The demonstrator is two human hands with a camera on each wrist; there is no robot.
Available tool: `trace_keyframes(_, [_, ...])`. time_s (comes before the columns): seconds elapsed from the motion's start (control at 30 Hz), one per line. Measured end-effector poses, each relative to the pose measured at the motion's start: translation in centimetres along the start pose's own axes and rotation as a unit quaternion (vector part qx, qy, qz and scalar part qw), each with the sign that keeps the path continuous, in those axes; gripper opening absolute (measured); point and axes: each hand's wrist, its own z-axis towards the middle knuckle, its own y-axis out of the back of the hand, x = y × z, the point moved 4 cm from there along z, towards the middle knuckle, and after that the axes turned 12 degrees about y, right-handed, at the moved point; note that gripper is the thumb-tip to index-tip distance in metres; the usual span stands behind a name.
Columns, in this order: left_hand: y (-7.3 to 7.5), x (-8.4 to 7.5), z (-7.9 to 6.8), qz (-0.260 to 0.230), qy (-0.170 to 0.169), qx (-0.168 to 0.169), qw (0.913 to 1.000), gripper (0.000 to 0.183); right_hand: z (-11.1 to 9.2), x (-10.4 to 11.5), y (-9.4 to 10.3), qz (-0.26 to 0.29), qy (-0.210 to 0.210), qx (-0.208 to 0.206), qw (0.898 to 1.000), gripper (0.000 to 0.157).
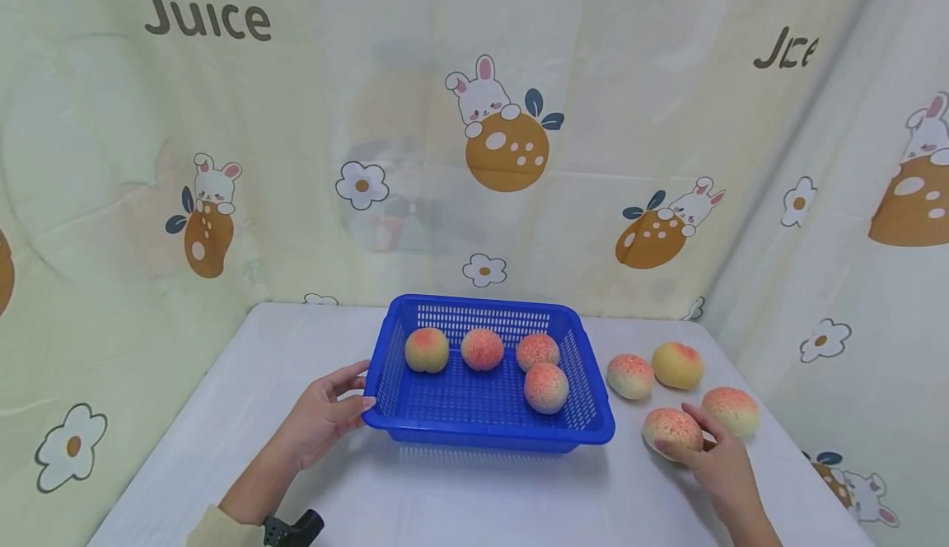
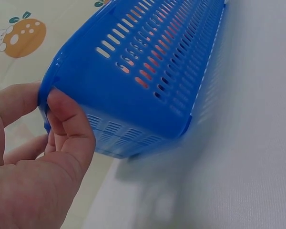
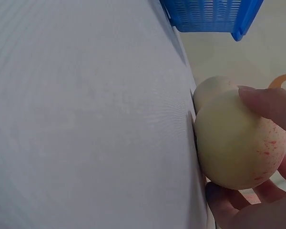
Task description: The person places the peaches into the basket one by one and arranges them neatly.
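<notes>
A blue plastic basket point(image 1: 474, 427) stands mid-table with several peaches inside, among them a yellowish peach point(image 1: 426, 351) at the left and a red one point(image 1: 482, 350) in the middle. At its left rim, my left hand point(image 1: 329, 415) pinches the edge between thumb and fingers; the left wrist view shows this hand point(image 2: 43, 157) close up. Right of the basket, my right hand point(image 1: 715, 460) grips a speckled peach point(image 1: 670, 432) with thumb and fingers on opposite sides. From the right wrist, that peach point(image 3: 233, 143) looks pale, touching or nearly touching the table.
Three more peaches lie near the right hand: one by the basket point(image 1: 630, 376), a yellow one point(image 1: 678, 366) behind, and one point(image 1: 731, 411) to the right. A white cloth covers the table point(image 1: 460, 497). Printed curtains point(image 1: 593, 36) hang behind and at both sides.
</notes>
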Motion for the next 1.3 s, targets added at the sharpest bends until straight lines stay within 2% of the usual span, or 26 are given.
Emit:
trace_keyframes(0.4, [0.0, 0.3, 0.2, 0.003, 0.002, -0.01, 0.9999, 0.066, -0.5, 0.2, 0.1, 0.01, 0.011, -0.009, 1.0, 0.098])
trace_keyframes(1.3, [0.0, 0.6, 0.2, -0.007, 0.0, -0.025, 0.9997, 0.066, -1.1, 2.8, -0.3, 0.028, 0.052, -0.014, 0.998, 0.093])
